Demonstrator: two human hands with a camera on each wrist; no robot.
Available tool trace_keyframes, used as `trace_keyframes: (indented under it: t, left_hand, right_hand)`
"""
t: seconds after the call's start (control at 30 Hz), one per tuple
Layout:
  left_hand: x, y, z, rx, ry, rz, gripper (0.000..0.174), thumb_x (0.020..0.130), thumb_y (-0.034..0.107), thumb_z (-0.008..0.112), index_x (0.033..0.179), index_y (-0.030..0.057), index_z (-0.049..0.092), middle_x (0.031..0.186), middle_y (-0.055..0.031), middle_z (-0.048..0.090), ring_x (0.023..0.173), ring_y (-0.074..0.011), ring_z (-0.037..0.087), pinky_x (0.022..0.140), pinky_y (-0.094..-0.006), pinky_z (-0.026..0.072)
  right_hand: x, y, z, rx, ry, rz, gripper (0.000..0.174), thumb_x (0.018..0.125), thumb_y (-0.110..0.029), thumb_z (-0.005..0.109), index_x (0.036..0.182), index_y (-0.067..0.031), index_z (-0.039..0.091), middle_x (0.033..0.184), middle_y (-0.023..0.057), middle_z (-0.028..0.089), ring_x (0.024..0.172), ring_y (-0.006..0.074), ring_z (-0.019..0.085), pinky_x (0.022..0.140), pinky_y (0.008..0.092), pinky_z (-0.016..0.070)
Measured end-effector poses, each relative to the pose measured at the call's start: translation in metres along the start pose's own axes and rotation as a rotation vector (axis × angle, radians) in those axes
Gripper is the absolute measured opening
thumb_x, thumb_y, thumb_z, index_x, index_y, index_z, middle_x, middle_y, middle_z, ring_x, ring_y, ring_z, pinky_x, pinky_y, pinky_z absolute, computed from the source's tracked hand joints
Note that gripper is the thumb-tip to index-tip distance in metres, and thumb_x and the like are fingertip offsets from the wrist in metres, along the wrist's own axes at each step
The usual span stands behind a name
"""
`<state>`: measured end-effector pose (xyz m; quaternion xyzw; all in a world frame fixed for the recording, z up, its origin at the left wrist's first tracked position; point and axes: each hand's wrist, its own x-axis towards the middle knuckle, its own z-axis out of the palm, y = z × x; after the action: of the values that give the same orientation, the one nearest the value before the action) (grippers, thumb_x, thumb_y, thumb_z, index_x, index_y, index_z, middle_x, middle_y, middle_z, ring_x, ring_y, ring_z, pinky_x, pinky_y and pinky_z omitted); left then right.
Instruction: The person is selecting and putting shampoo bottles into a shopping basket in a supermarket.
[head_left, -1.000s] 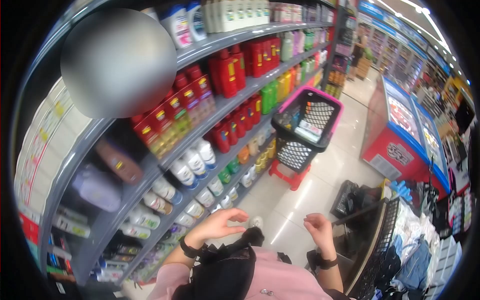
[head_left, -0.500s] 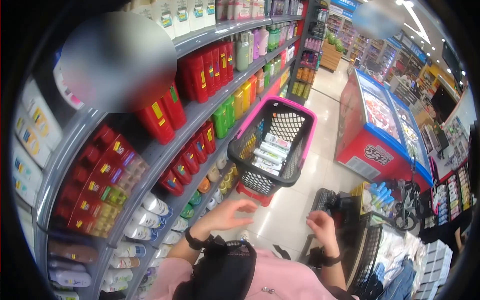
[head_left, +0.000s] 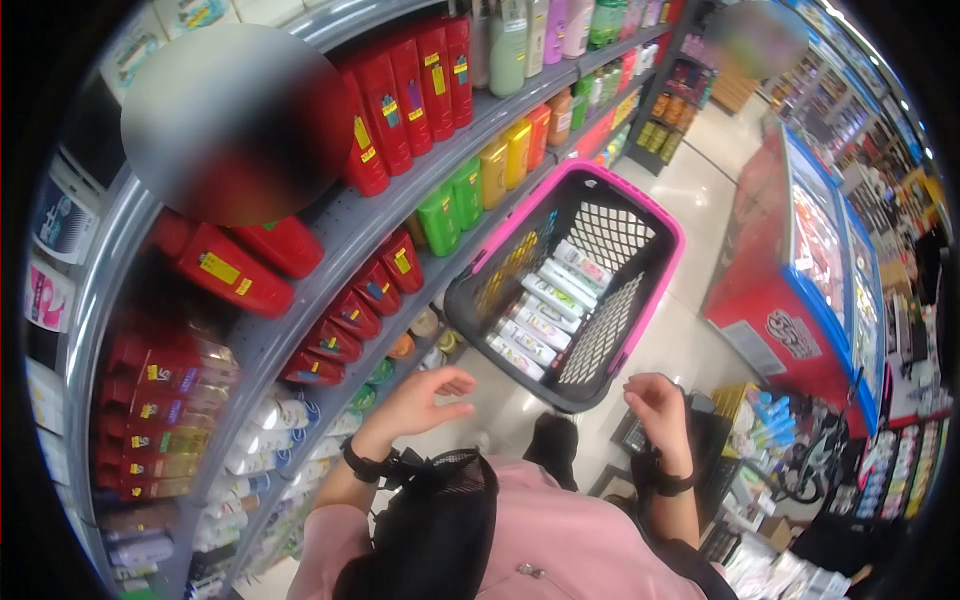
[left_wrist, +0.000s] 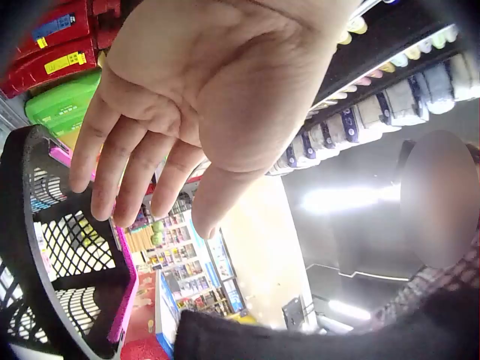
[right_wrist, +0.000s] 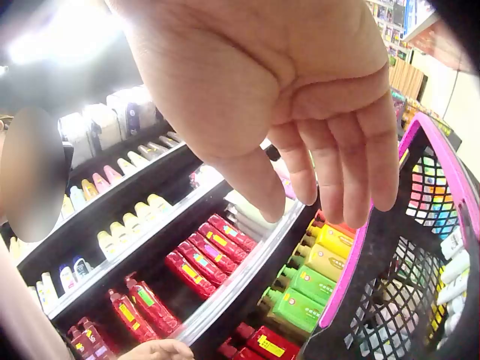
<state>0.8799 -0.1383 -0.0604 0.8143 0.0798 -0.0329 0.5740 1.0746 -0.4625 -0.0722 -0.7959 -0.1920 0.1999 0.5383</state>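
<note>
My left hand (head_left: 415,402) hangs in the air near the basket's near left corner, fingers relaxed, holding nothing. On the other side, my right hand (head_left: 660,410) is beside the near right corner, also empty, fingers loosely bent. Between and beyond them stands a black basket with a pink rim (head_left: 655,300); several white tubes or bottles (head_left: 545,310) lie in it. The left wrist view shows my left palm (left_wrist: 202,97) with fingers extended, apart from the basket (left_wrist: 124,300). In the right wrist view my right hand (right_wrist: 277,105) is left of the pink rim (right_wrist: 360,247), not visibly touching it.
Shelves (head_left: 330,250) of red, green and yellow bottles run along the left, close to the basket. A red and blue freezer (head_left: 770,290) stands at the right. Bins with packaged goods (head_left: 770,420) are at the lower right; tiled floor (head_left: 690,240) lies between shelves and freezer.
The basket appears nearer and larger, now almost between my hands. The shelves have shifted in view as the head moved. Both hands remain raised and empty.
</note>
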Motion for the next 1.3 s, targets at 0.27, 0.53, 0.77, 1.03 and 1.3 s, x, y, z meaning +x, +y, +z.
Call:
trace_keyframes:
  t: [0.27, 0.53, 0.77, 1.03, 1.3]
  left_hand:
    - [0.091, -0.013, 0.071, -0.103, 0.31, -0.144, 0.031, 0.081, 0.015, 0.071, 0.107, 0.0027, 0.059, 0.094, -0.0098, 0.066, 0.089, -0.0204, 0.065, 0.081, -0.032, 0.051]
    - [0.181, -0.01, 0.186, -0.354, 0.274, -0.454, 0.032, 0.083, 0.016, 0.07, 0.109, 0.0016, 0.059, 0.099, -0.0112, 0.066, 0.09, -0.0185, 0.065, 0.079, -0.0298, 0.0524]
    - [0.171, -0.019, 0.225, -0.433, 0.489, -0.593, 0.029, 0.084, 0.017, 0.069, 0.107, 0.0021, 0.059, 0.099, -0.0109, 0.065, 0.093, -0.0186, 0.065, 0.082, -0.0306, 0.0523]
    - [0.161, -0.036, 0.246, -0.491, 0.728, -0.667, 0.024, 0.084, 0.015, 0.069, 0.103, 0.0016, 0.059, 0.092, -0.0114, 0.066, 0.087, -0.0193, 0.066, 0.076, -0.0289, 0.0526]
    - [0.164, -0.049, 0.231, -0.749, 0.796, -0.795, 0.022, 0.085, 0.008, 0.067, 0.105, 0.0025, 0.058, 0.087, -0.0066, 0.065, 0.078, -0.0099, 0.063, 0.06, -0.0237, 0.0517]
  right_hand:
    - [0.224, 0.03, -0.045, -0.054, -0.466, -0.116, 0.024, 0.083, 0.003, 0.063, 0.106, 0.0024, 0.058, 0.093, 0.0059, 0.065, 0.085, 0.0117, 0.062, 0.075, 0.0234, 0.0492]
    - [0.39, 0.048, -0.005, -0.342, -0.898, -0.311, 0.026, 0.08, -0.01, 0.07, 0.102, 0.0018, 0.06, 0.087, 0.0124, 0.067, 0.077, 0.02, 0.065, 0.069, 0.0308, 0.0514]
    - [0.451, 0.182, 0.08, -0.489, -1.181, -0.292, 0.028, 0.079, -0.018, 0.071, 0.095, 0.0048, 0.064, 0.074, 0.0106, 0.064, 0.066, 0.016, 0.061, 0.059, 0.0261, 0.0473]
    - [0.419, 0.368, 0.147, -1.051, -1.134, 0.001, 0.046, 0.068, -0.027, 0.071, 0.097, 0.0082, 0.064, 0.1, 0.0257, 0.065, 0.096, 0.0353, 0.063, 0.085, 0.0394, 0.0497]
    - [0.366, 0.407, 0.161, -1.263, -0.559, -0.022, 0.065, 0.082, -0.029, 0.066, 0.127, 0.0035, 0.033, 0.112, 0.0234, 0.054, 0.102, 0.0334, 0.059, 0.088, 0.0386, 0.0493]
